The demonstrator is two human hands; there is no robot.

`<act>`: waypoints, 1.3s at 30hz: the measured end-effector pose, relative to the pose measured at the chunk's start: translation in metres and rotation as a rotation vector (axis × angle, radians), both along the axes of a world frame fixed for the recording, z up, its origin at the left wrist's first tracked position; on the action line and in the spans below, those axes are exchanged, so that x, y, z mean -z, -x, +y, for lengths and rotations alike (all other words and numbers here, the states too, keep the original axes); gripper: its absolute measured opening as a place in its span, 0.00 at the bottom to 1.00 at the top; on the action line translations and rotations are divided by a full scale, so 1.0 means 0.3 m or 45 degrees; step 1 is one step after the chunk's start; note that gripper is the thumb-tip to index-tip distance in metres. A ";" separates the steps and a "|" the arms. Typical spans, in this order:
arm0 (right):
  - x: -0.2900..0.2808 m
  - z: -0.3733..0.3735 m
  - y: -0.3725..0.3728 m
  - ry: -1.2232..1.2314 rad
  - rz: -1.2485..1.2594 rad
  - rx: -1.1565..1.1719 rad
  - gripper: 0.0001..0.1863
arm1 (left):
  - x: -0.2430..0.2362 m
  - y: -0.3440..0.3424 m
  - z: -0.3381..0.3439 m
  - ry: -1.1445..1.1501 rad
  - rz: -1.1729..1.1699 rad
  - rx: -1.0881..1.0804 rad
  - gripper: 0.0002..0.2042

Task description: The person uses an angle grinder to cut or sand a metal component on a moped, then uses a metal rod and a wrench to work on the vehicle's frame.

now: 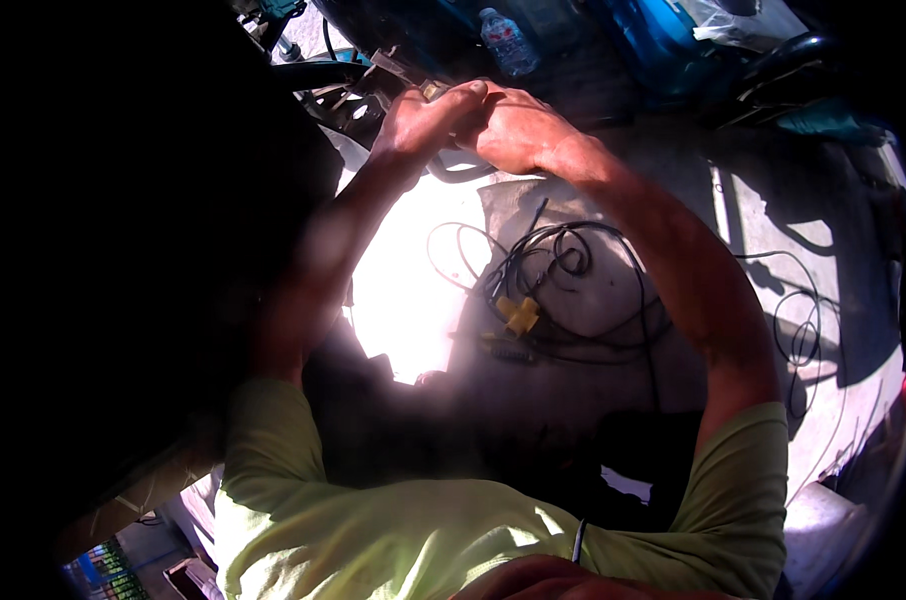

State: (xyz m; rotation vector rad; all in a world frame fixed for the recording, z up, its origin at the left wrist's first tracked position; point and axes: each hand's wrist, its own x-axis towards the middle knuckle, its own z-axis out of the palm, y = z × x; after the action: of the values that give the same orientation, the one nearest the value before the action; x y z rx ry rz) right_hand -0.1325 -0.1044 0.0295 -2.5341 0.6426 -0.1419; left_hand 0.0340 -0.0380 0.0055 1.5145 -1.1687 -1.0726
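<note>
A: Grip first?
B: Left hand (pixel 423 118) and right hand (pixel 513 125) were pressed together at the far middle, fingers curled around a small metal-looking part (pixel 433 90) poking out between them. Both clenched on it, though exactly what each finger pinched I couldn't tell.
A: Where was the part?
B: Up at the fingertips, right against dark machinery (pixel 353 95) on the far left.
A: Step?
B: Looked like mid-fitting or twisting that part by hand. Next move would likely call for a firm two-handed hold and small turns, since the view there was tight and shadowed.
A: Around it?
B: Nearer, below the hands: a tangle of black cable (pixel 563 255) on the sunlit ground, with a yellow connector (pixel 519 314) beside it. Plastic bottle (pixel 508 42) at the far edge.
</note>
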 end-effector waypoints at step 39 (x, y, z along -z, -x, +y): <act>0.085 -0.254 -0.022 -0.481 -0.178 0.068 0.30 | 0.008 0.014 0.022 0.018 -0.014 -0.063 0.28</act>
State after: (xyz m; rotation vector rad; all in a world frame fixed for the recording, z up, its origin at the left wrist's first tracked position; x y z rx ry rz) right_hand -0.1258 -0.1806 0.0041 -2.1249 0.6173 -0.1950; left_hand 0.0298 -0.0314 0.0031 1.5323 -1.1385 -1.0220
